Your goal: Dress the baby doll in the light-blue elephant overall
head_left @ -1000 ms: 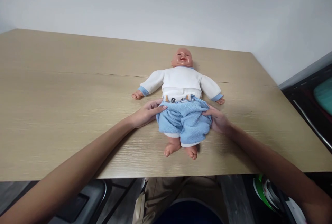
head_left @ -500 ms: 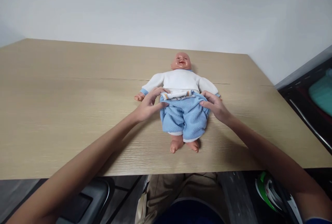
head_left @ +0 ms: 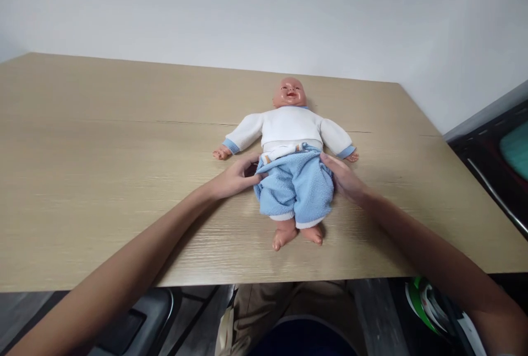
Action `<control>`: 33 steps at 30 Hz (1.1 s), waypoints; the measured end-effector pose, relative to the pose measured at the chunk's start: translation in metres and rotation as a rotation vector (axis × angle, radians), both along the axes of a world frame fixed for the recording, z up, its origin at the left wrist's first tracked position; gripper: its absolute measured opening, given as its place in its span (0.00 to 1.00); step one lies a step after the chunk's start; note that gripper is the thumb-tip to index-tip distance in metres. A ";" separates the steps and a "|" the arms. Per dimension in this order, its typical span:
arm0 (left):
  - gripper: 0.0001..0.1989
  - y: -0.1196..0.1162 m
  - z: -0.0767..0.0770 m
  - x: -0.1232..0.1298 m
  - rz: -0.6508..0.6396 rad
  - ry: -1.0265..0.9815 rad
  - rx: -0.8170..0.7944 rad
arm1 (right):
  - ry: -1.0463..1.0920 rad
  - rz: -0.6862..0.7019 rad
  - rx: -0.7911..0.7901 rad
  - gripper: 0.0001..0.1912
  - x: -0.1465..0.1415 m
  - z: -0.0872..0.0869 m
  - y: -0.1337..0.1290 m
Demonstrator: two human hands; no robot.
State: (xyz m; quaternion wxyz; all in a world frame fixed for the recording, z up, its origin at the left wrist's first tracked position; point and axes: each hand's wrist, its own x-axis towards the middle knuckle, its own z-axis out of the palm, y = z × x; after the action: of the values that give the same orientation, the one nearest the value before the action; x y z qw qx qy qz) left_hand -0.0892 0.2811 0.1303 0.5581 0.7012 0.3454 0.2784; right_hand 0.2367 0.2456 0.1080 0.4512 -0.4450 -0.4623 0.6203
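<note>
A baby doll (head_left: 290, 93) lies on its back on the wooden table (head_left: 103, 141), head away from me. It wears a white sweater (head_left: 291, 125) with blue cuffs and fluffy light blue pants (head_left: 297, 188). My left hand (head_left: 235, 177) pinches the waistband of the pants at the doll's left-of-frame hip. At the opposite hip my right hand (head_left: 344, 177) grips the same waistband. A white patterned strip shows just above the waistband. The doll's bare feet (head_left: 297, 235) point toward me.
The table's near edge runs across the lower frame, with my lap below it. A dark chair seat (head_left: 136, 317) sits under the table at left. Green and white items (head_left: 429, 301) lie at lower right. A dark shelf with a teal object (head_left: 515, 149) stands at right.
Both hands slid up along the doll's hips with the waistband, raising the pants toward the sweater hem, then settled slightly lower. The doll shifted a little on the table.
</note>
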 end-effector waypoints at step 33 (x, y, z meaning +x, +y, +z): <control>0.31 0.036 0.026 0.025 0.239 -0.086 0.063 | -0.256 -0.166 0.165 0.23 0.001 0.034 0.046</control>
State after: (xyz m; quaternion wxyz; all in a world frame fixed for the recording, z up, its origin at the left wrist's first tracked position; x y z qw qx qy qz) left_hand -0.0645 0.3173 0.1562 0.5132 0.6596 0.3933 0.3832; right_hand 0.2377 0.2915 0.1419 0.4734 -0.5186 -0.5267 0.4792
